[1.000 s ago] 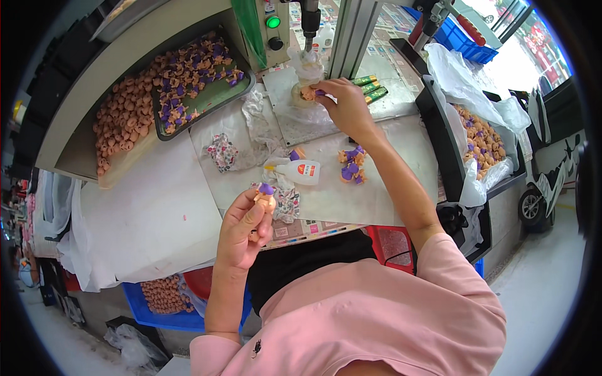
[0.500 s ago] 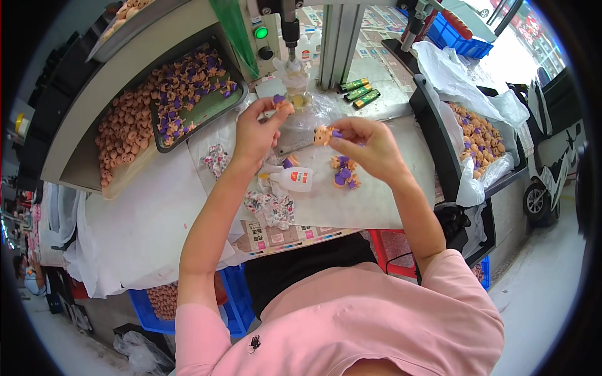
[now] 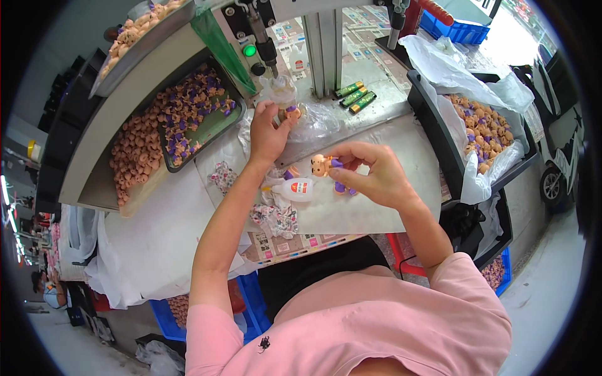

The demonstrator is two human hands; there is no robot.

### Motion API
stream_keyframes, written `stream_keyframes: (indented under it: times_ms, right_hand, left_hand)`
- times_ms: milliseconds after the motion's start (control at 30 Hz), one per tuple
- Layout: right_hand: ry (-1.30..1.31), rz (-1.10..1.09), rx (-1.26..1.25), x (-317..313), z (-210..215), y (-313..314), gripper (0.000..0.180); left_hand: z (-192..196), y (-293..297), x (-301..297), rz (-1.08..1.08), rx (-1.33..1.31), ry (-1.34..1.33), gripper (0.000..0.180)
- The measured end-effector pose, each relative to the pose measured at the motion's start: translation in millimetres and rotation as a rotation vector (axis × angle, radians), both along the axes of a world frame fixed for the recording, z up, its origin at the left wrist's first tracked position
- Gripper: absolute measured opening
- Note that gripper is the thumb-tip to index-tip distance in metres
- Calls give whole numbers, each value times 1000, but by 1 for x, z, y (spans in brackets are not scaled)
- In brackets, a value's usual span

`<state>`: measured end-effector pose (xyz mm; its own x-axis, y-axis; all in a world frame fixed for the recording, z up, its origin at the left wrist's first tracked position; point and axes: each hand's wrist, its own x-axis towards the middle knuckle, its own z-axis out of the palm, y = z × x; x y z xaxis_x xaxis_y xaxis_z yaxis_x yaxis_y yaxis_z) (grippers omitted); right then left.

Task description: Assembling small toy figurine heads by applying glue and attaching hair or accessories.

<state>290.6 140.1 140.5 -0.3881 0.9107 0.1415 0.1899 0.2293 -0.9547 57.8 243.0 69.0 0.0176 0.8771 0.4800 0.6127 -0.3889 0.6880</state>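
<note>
My left hand (image 3: 269,135) pinches a small peach-and-purple doll part (image 3: 292,113) just below the plastic-wrapped fixture (image 3: 279,93) of a bench press (image 3: 263,47). My right hand (image 3: 379,175) is closed around a little doll (image 3: 321,165) with a peach head and purple body, held above the bench with its head toward the left. Beneath that hand several loose purple-and-peach parts (image 3: 342,188) are partly hidden. Between my forearms lies a white squeeze bottle (image 3: 296,189) with a red label, and another purple-and-peach piece (image 3: 291,172) rests just behind it.
At the left are a black tray (image 3: 235,122) of purple-and-peach parts and a heap of peach heads (image 3: 139,150). A plastic-lined black crate (image 3: 433,135) of dolls stands at the right. Green packets (image 3: 356,97) lie behind, near the metal post (image 3: 323,53). Floral cloth (image 3: 276,219) lies in front.
My left hand has moved right, closer to the press fixture, with its doll part. My right hand has come nearer to me with the doll, over the loose parts. The view has shifted.
</note>
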Motion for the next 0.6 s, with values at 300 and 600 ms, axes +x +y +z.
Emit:
stream_keyframes:
  times_ms: [300,600]
  right_hand:
    - [33,28,116,27,25,-36,23]
    - [58,105,231,12,14,-57,24]
  left_hand:
    - [164,-25,-17,112,64,-520,31]
    - [324,-37,-11,-378,-246,-463,44]
